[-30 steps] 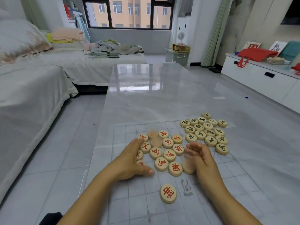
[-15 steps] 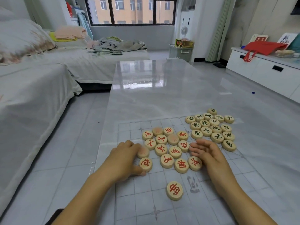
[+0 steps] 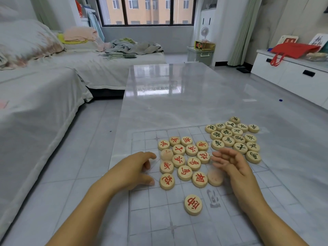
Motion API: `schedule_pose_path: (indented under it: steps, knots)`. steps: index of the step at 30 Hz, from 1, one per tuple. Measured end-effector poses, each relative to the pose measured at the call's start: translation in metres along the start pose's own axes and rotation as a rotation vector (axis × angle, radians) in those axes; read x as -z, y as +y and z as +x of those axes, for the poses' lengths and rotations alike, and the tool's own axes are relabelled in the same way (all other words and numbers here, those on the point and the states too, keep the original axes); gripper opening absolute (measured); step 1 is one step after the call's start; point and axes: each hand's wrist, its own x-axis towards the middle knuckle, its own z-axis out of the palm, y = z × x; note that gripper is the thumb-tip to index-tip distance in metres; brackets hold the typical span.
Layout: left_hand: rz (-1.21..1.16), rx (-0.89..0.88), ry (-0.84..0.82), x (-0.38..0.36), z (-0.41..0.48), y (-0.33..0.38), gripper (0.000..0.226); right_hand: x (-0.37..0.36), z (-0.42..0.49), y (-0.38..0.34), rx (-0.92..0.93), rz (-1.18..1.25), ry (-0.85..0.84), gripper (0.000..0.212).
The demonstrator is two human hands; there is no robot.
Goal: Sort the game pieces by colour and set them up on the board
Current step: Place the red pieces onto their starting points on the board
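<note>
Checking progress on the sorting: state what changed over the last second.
The left hand has drawn back leftward off the red pieces, uncovering those it hid; it holds nothing. The right hand sits beside them with fingers spread, and the piece by it is blurred, apparently moving. The black pieces and the lone red piece near the person stayed put.

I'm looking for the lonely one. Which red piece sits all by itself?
The red-lettered piece closest to the person, alone on the board; the other red pieces crowd together farther up.
</note>
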Motion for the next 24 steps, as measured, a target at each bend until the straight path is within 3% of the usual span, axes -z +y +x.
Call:
schedule_pose_path:
  steps: [4, 7, 9, 12, 16, 21, 24]
  knots:
    - [-0.071, -0.051, 0.039, -0.002, -0.001, 0.002, 0.038, 0.0, -0.001, -0.001, 0.041, -0.061, 0.035, 0.042]
    - [-0.102, -0.127, 0.011, -0.011, -0.003, 0.013, 0.04, 0.003, 0.0, 0.001, 0.056, -0.116, 0.076, 0.041]
    - [-0.019, -0.151, -0.011, -0.017, -0.003, 0.019, 0.045, 0.006, 0.001, 0.001, 0.05, -0.149, 0.105, 0.042]
    - [0.1, -0.177, 0.007, -0.019, -0.003, 0.02, 0.035, 0.007, 0.001, 0.001, 0.02, -0.226, 0.09, 0.041]
    - [0.134, -0.138, 0.026, -0.013, -0.003, 0.013, 0.027, 0.004, -0.002, 0.002, -0.022, -0.322, 0.021, 0.039]
    - [0.076, -0.084, -0.06, -0.008, -0.004, 0.009, 0.04, 0.004, -0.002, 0.002, -0.035, -0.353, 0.021, 0.04]
    - [0.062, -0.1, -0.042, -0.009, -0.004, 0.009, 0.036, 0.004, -0.002, 0.001, -0.041, -0.37, 0.012, 0.04]
